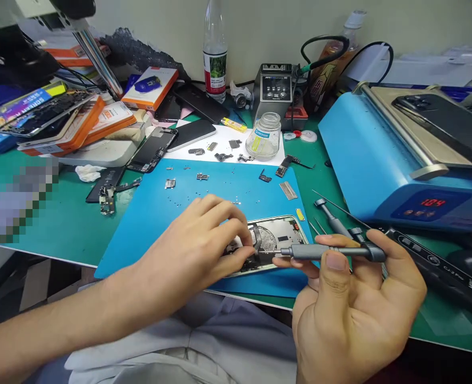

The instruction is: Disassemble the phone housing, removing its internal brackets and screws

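My right hand (pixel 351 314) holds a grey precision screwdriver (pixel 308 252) lying nearly level, its thin tip pointing left. The fingertips of my left hand (pixel 204 229) are pinched together beside that tip; whatever lies between them is too small and hidden to name. Under both hands is an opened phone housing (pixel 289 229) with a round coil and a dark flex inside. Its left part is covered by my left hand. The housing rests on a blue mat (pixel 140 229), where tiny screws and small metal parts (pixel 202 176) are scattered behind my left hand.
To the right stand a blue heating machine (pixel 364 160) reading 104 and a black pen-shaped tool (pixel 431 258). Another screwdriver (pixel 334 220) and tweezers lie near my right hand. Behind are a glass jar (pixel 263 140), a bottle (pixel 215 69) and a soldering station (pixel 274 88). Boxes (pixel 150 88) crowd the left.
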`<state>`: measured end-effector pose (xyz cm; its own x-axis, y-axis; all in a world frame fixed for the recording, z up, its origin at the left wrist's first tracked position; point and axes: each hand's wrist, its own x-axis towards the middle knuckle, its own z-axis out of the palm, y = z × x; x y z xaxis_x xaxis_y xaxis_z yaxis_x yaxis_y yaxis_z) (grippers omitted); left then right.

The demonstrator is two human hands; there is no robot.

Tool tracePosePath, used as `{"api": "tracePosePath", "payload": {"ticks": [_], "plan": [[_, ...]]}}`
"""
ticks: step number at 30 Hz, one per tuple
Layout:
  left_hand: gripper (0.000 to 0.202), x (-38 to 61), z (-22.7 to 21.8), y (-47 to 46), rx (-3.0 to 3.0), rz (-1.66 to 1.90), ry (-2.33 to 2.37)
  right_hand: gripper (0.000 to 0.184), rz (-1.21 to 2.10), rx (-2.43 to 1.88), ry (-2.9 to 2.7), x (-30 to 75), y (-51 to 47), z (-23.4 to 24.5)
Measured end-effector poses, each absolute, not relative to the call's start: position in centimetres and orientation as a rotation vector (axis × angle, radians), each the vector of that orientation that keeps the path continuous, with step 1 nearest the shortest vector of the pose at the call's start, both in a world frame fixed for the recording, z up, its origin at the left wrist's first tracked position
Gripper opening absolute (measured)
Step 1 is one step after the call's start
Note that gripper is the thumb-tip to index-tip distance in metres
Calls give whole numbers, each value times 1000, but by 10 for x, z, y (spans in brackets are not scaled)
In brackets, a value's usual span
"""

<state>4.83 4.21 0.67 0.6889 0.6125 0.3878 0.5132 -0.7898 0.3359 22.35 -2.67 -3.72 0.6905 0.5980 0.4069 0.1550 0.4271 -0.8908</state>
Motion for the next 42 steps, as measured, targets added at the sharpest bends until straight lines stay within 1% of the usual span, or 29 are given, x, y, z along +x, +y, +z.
{"api": "tracePosePath", "payload": {"ticks": [2, 5, 7, 10, 13, 18, 22, 24, 25, 27, 29, 32, 34, 39, 42], "plan": [[15, 56, 13, 65, 2749, 667, 901, 47, 252, -1113, -766, 223, -26, -37], [17, 73, 18, 105, 2827, 579, 1029, 47, 228, -1099, -770, 222, -26, -39], [22, 85, 15, 126, 2857, 391, 1080, 46, 245, -1087, -781, 223, -28, -39], [29, 96, 6, 140, 2867, 301, 1069, 46, 271, -1073, -788, 227, -30, -40], [31, 98, -1, 142, 2858, 312, 1058, 45, 300, -1068, -794, 229, -33, -40], [24, 91, 8, 140, 2825, 376, 1083, 48, 306, -1025, -766, 228, -33, -41], [21, 63, 19, 104, 2837, 651, 1119, 49, 305, -1044, -775, 229, -33, -41], [22, 43, 18, 76, 2881, 531, 1037, 47, 320, -1074, -808, 229, -34, -40], [25, 34, 15, 62, 2877, 447, 1003, 47, 343, -1086, -826, 229, -34, -38], [50, 19, 6, 39, 2825, 379, 1018, 45, 400, -1102, -875, 226, -33, -33], [56, 12, -3, 24, 2768, 433, 1027, 44, 436, -1128, -949, 220, -31, -28], [44, 9, -15, 14, 2678, 626, 995, 45, 419, -1155, -1139, 208, -25, -25], [39, 9, -20, 11, 2642, 741, 958, 46, 417, -1181, -1252, 202, -22, -27], [43, 8, -29, 6, 2529, 849, 866, 45, 413, -1245, -1285, 198, -19, -35], [36, 9, -30, 9, 2479, 854, 858, 47, 413, -1236, -1313, 198, -18, -37]]}}
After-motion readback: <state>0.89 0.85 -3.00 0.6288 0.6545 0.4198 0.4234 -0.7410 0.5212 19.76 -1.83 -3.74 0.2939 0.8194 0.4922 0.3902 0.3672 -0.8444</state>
